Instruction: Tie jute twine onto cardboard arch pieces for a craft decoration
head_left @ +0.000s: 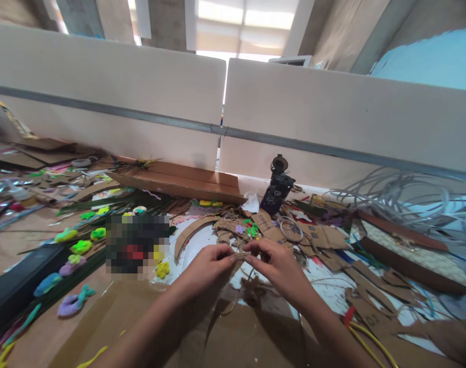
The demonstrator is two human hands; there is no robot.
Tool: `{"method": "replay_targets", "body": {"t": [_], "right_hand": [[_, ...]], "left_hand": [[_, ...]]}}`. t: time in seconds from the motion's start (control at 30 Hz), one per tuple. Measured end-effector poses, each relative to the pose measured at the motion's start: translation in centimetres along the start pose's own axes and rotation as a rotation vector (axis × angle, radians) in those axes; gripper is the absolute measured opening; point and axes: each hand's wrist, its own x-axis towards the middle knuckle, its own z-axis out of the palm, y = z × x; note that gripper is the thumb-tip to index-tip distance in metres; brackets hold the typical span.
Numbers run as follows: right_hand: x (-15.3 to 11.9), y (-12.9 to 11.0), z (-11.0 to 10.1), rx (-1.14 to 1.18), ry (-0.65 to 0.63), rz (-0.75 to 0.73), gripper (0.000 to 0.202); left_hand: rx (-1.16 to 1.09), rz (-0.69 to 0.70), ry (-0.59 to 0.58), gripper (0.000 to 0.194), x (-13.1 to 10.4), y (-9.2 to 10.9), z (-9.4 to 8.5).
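Note:
Both hands meet near the middle of the head view, fingers pinched on one small brown piece [241,256] that looks like twine-wrapped cardboard. My left hand [213,260] is closed on its left end, and my right hand [271,259] pinches the right end. Thin strands hang below the fingers. Just behind lies a curved form wrapped in brown cord [233,225], bearing a purple flower [239,229] and green-and-red flowers [251,228]. To its left a plain cardboard arc [192,231] rests on white paper.
Fuzzy pipe-cleaner flowers [82,247] lie at left beside a black case [22,281]. A dark bottle with a flipped lid [277,189] stands behind. At right are cardboard scraps [374,291], a handbag [413,250] and coiled clear tubing [420,189]. White partitions [332,117] close off the back.

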Motion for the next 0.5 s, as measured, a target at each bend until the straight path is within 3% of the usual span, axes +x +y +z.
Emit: {"method": "replay_targets", "body": {"t": [0.3, 0.5], "right_hand": [[0.1, -0.3, 0.2, -0.030, -0.078, 0.025, 0.016], [0.0, -0.5, 0.3, -0.021, -0.081, 0.020, 0.015]], "left_hand": [[-0.088, 0.002, -0.038, 0.027, 0.1, -1.6, 0.7], [-0.015, 0.038, -0.038, 0.028, 0.3, -2.1, 0.7]]}}
